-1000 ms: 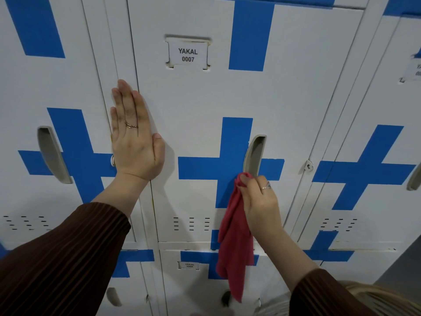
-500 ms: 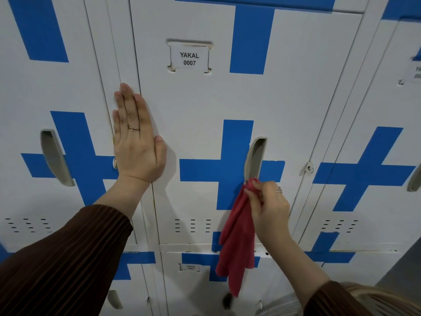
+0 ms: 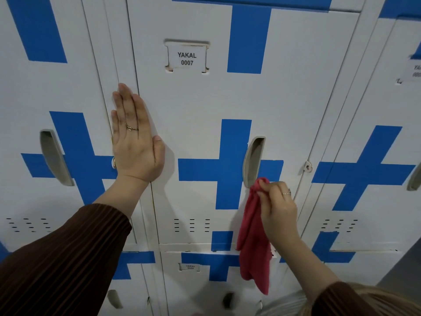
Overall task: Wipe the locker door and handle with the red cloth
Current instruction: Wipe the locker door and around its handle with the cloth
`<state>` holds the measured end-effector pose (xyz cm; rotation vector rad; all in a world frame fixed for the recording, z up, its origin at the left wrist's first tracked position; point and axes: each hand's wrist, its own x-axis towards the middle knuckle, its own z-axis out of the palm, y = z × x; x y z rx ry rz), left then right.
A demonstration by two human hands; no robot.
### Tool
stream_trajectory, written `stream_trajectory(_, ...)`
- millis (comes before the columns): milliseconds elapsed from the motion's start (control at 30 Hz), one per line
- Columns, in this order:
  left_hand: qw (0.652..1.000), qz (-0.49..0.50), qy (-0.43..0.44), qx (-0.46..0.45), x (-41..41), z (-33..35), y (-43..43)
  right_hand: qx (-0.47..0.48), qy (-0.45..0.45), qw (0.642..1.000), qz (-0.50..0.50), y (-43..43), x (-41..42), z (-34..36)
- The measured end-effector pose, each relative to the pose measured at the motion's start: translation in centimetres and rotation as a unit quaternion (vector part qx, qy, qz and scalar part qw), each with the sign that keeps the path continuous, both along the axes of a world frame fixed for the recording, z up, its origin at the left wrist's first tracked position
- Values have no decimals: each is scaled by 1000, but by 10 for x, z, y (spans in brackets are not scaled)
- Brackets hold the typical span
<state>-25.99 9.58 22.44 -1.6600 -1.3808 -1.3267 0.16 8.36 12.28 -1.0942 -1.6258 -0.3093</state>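
Right hand (image 3: 276,210), at 5 o'clock: fingers pinched on the limp red cloth (image 3: 254,242), bunched tip apparently touching the grey recessed handle (image 3: 253,161) foot. Left hand (image 3: 135,137), at 9 o'clock: flat, empty, bracing the white-and-blue metal locker door (image 3: 227,99).

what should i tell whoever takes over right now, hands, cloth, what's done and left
Left hand: open, flat against the left edge of the locker door labelled YAKAL 0007.
Right hand: pinching the red cloth, its bunched top at the lower end of the handle, the rest hanging loose.
Done: cannot tell from this view.
Left: wipe the handle recess, then the door face.
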Motion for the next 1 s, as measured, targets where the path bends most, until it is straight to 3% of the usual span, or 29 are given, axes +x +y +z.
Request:
stream_trajectory(200, 1000, 7, -2, 3, -1, 0, 1, 76, 109, 991, -18, 3, 9, 53)
stream_trajectory(500, 1000, 9, 5, 5, -1, -1, 2, 6, 28, 999, 16, -4, 0, 7)
stream_trajectory(700, 1000, 7, 1, 1, 0, -1, 2, 70, 123, 990, -6, 3, -15, 98)
stream_trajectory(833, 1000, 9, -5, -2, 0, -2, 2, 10, 76, 994, 76, 10, -36, 101)
stream_trajectory(900, 1000, 9, -5, -3, 0, -2, 2, 22, 45, 997, 57, 7, -32, 101)
stream_trajectory(1000, 1000, 8, -6, -7, 0, -1, 1, 69, 119, 990, -22, 6, -24, 108)
